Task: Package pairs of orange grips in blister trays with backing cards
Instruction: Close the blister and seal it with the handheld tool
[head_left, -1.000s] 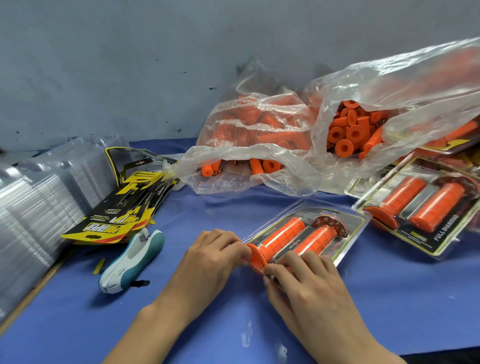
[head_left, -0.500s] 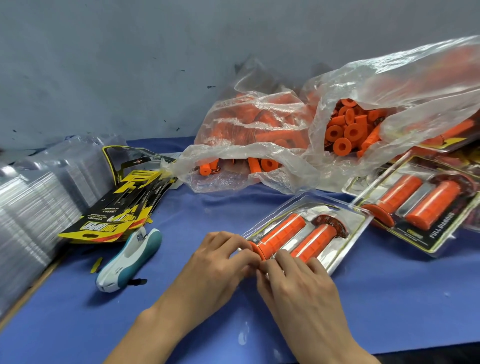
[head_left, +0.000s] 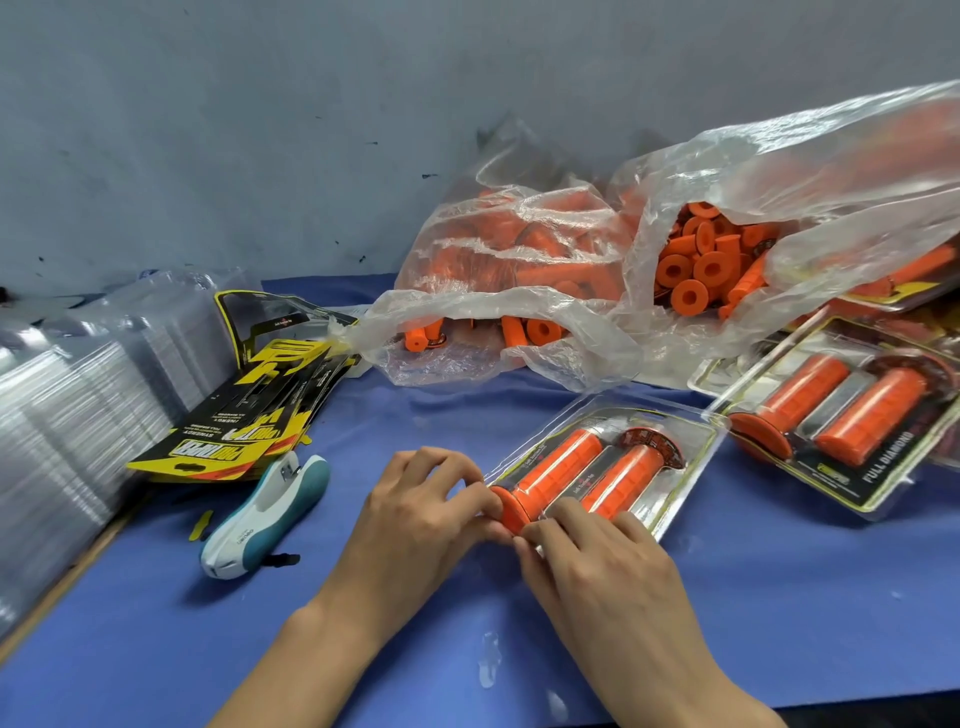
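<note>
The blister pack (head_left: 608, 467) lies on the blue table (head_left: 779, 597) just ahead of my hands. My left hand (head_left: 415, 525) and right hand (head_left: 602, 566) both pinch its near edge. Two ribbed orange grips (head_left: 561, 473) sit side by side under glossy clear plastic. Behind stands a grey wall (head_left: 260, 130).

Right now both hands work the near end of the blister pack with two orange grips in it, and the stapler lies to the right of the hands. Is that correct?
Not quite. In the head view the stapler lies to the left of the hands, beside the backing cards. The rest holds: the left hand and right hand both work the near end of the blister pack holding two orange grips.
</note>
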